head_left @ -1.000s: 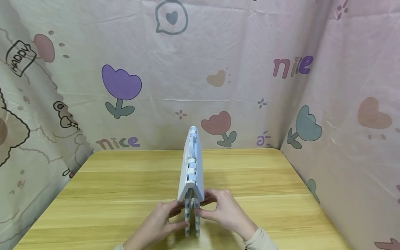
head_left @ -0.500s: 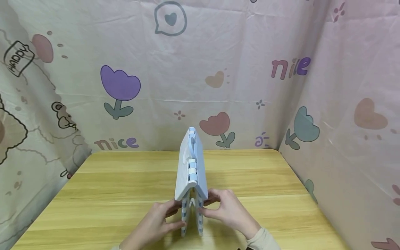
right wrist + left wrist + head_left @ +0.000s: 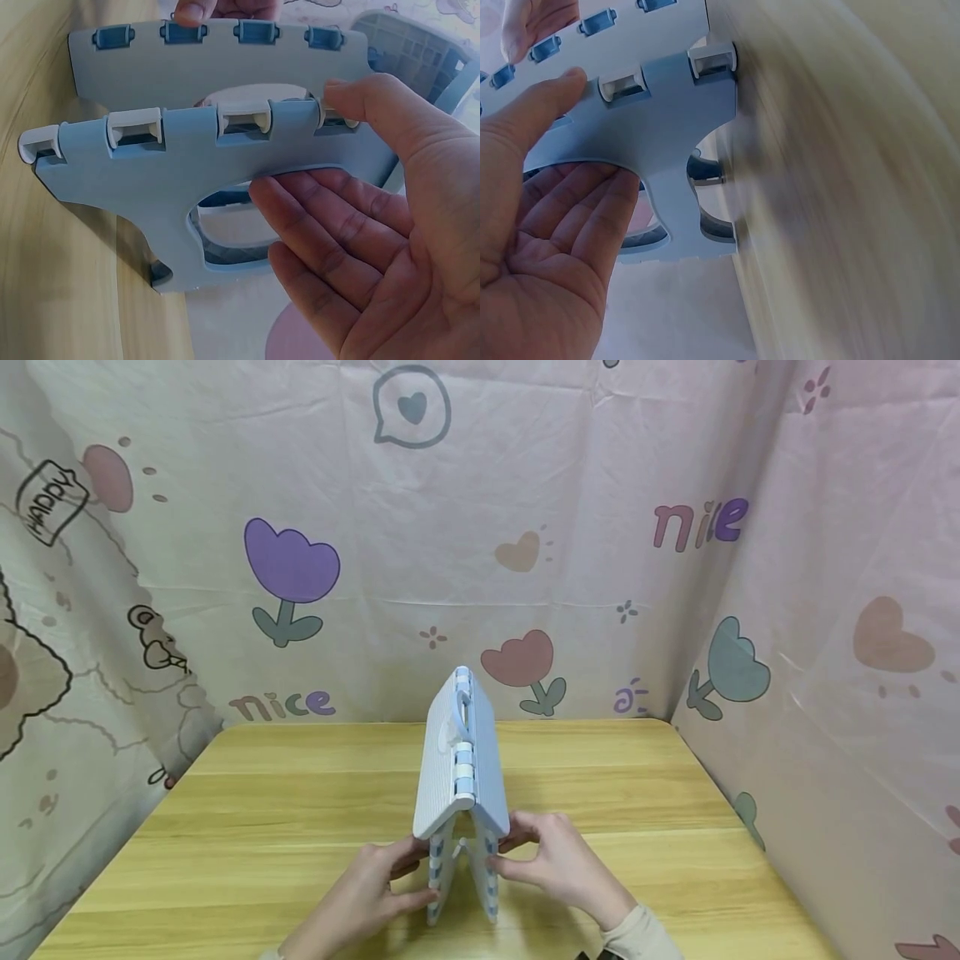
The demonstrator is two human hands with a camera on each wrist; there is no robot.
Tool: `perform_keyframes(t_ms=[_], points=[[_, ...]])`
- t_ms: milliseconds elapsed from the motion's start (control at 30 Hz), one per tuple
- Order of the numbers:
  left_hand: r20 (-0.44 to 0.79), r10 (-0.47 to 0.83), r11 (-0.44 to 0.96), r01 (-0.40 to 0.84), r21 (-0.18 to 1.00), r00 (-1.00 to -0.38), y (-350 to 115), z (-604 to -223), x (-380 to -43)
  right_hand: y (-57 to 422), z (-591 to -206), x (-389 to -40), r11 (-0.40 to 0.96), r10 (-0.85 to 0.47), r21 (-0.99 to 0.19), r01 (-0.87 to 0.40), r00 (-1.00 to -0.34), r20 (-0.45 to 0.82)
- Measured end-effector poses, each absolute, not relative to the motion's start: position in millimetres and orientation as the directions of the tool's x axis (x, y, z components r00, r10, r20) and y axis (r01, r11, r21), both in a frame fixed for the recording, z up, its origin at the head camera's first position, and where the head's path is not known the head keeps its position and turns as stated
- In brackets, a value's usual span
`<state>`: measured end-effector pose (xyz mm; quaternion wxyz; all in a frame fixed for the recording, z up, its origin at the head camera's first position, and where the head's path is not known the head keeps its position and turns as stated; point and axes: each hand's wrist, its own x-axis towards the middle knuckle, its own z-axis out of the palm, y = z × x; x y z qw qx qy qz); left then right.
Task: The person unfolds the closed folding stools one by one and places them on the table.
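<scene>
Stool (image 3: 465, 774), pale blue and white and made to fold, is what we see standing half open in the middle of the table, towards the person. Its two top halves slope down from a ridge like a steep roof, with a blue loop handle (image 3: 459, 717) at the ridge. Below them, we see the left leg panel (image 3: 433, 878) and the right leg panel (image 3: 492, 885) upright and apart, each with a row of hinge knuckles along its near edge.

The person's left hand (image 3: 378, 889) pinches the left leg panel: in the left wrist view we find the thumb along the knuckled edge and the fingers at the cutout. The right hand (image 3: 551, 860) grips the right leg panel in much the same way, its thumb on a white knuckle (image 3: 339, 118) and its fingertips at the cutout's rim.

Beneath all this we see a wood-grain table (image 3: 300, 810). A pale cloth (image 3: 420, 527) hangs behind and at both sides, printed with hearts, lettering and a purple tulip (image 3: 291, 564). We also notice a cream sleeve (image 3: 641, 935) at the right wrist.
</scene>
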<state>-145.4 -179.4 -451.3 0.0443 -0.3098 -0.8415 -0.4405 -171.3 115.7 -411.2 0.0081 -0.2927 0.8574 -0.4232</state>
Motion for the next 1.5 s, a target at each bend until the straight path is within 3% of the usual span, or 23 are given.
perform_keyframes(t_ms=[1067,1500], points=[[0.329,0.471,0.473,0.549,0.690,-0.819,-195.5,-450.5,-146.6,141.6,-413.4,-183.9,0.434,-0.554,-0.706,-0.559,-0.784,0.280],[0.333,0.484,0.467,0.560,0.684,-0.810,-195.8,-448.2,-148.8,153.0,-406.9,-187.6,0.487,-0.567,-0.700,-0.523,-0.799,0.203]])
